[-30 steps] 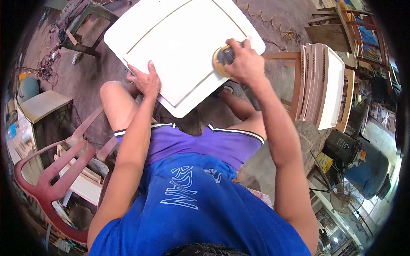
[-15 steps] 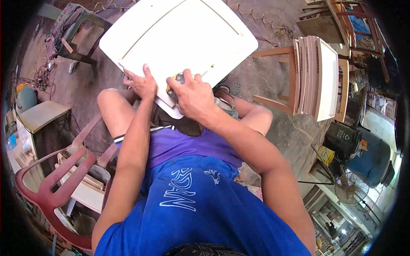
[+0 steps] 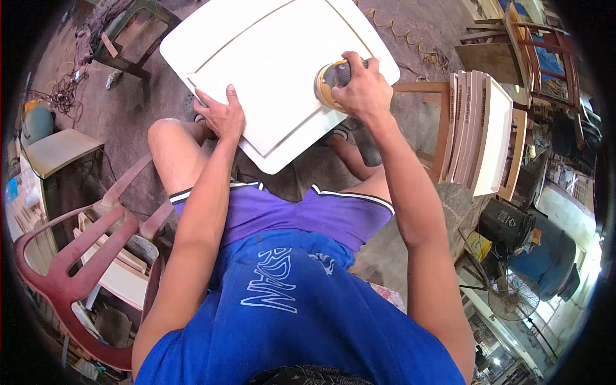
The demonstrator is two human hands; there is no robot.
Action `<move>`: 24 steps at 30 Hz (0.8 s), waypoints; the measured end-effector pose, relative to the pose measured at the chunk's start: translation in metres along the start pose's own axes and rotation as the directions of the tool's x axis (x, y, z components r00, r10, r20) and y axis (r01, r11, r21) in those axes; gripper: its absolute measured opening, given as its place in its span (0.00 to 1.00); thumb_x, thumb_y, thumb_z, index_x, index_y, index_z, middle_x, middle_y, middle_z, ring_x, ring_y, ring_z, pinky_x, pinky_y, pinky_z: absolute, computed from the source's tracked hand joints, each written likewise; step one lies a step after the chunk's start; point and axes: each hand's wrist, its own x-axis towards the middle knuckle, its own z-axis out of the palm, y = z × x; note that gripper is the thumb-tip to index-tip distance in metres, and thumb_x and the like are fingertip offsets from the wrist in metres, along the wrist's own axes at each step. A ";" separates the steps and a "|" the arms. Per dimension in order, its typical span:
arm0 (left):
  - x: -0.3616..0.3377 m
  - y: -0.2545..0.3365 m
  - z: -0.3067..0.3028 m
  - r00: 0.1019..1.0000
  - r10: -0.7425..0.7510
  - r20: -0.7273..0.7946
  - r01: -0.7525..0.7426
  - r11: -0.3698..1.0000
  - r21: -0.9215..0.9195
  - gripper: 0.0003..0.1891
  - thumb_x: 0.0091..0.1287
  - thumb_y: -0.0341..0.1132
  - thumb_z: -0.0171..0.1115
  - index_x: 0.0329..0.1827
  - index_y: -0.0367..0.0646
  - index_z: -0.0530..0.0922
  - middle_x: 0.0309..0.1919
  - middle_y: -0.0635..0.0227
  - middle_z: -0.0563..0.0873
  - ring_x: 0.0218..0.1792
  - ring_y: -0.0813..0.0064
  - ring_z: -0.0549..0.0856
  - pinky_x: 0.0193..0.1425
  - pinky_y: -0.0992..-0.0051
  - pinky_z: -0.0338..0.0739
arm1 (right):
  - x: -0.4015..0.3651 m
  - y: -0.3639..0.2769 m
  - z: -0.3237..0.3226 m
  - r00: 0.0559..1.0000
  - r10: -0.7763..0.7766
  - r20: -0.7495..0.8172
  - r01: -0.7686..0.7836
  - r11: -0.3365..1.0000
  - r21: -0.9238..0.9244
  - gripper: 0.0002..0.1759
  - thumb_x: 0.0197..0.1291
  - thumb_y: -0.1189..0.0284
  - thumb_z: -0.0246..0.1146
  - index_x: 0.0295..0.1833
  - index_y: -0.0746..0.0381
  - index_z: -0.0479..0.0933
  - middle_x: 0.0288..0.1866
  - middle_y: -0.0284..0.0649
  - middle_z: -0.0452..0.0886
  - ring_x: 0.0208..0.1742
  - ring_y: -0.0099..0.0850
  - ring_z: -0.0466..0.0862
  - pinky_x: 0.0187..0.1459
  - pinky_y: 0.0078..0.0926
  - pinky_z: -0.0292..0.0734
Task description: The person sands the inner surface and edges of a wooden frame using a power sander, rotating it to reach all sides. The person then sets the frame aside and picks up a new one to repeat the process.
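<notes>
My right hand [image 3: 366,90] is closed over the top of a yellow and black round sander [image 3: 329,85]. The sander sits at the right side of a white rectangular panel [image 3: 273,77], near its edge. This panel lies flat on a white tabletop with rounded corners [image 3: 273,165], in front of my knees. At the panel's left edge, my left hand [image 3: 222,120] grips it, thumb on top and fingers along the side. The sander's underside is hidden.
Several white panels [image 3: 491,128] stand stacked on a wooden chair [image 3: 443,128] at right. A red plastic chair [image 3: 90,269] is at lower left. A coiled yellow hose [image 3: 410,38] lies on the floor beyond the tabletop. A fan [image 3: 513,297] stands at lower right.
My right hand has carried the sander from the panel's near corner to its right side. My left hand stays at the left edge. The view has shifted slightly.
</notes>
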 end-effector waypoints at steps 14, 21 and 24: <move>0.000 0.004 -0.003 1.000 -0.001 0.018 0.000 1.000 0.024 0.59 0.73 0.62 0.67 0.88 0.29 0.44 0.79 0.29 0.55 0.76 0.30 0.68 0.80 0.47 0.67 | -0.001 0.009 0.006 0.999 -0.041 -0.007 0.041 0.997 0.063 0.38 0.56 0.48 0.74 0.72 0.44 0.76 0.62 0.58 0.78 0.55 0.59 0.89 0.54 0.55 0.87; 0.003 -0.008 0.004 0.999 0.032 -0.012 -0.032 0.999 0.002 0.61 0.71 0.68 0.66 0.89 0.34 0.44 0.81 0.32 0.52 0.74 0.28 0.69 0.78 0.42 0.67 | 0.058 0.073 -0.015 0.977 0.211 0.037 -0.209 0.977 -0.041 0.44 0.52 0.55 0.73 0.77 0.41 0.70 0.67 0.53 0.77 0.61 0.56 0.88 0.61 0.50 0.86; 0.001 0.000 -0.002 0.999 0.035 -0.007 -0.035 0.999 -0.005 0.61 0.71 0.67 0.67 0.89 0.34 0.43 0.80 0.30 0.52 0.74 0.28 0.69 0.78 0.43 0.67 | 0.082 0.098 -0.023 0.970 0.239 0.043 -0.235 0.969 -0.082 0.45 0.51 0.54 0.74 0.78 0.42 0.70 0.69 0.54 0.77 0.64 0.55 0.87 0.63 0.50 0.85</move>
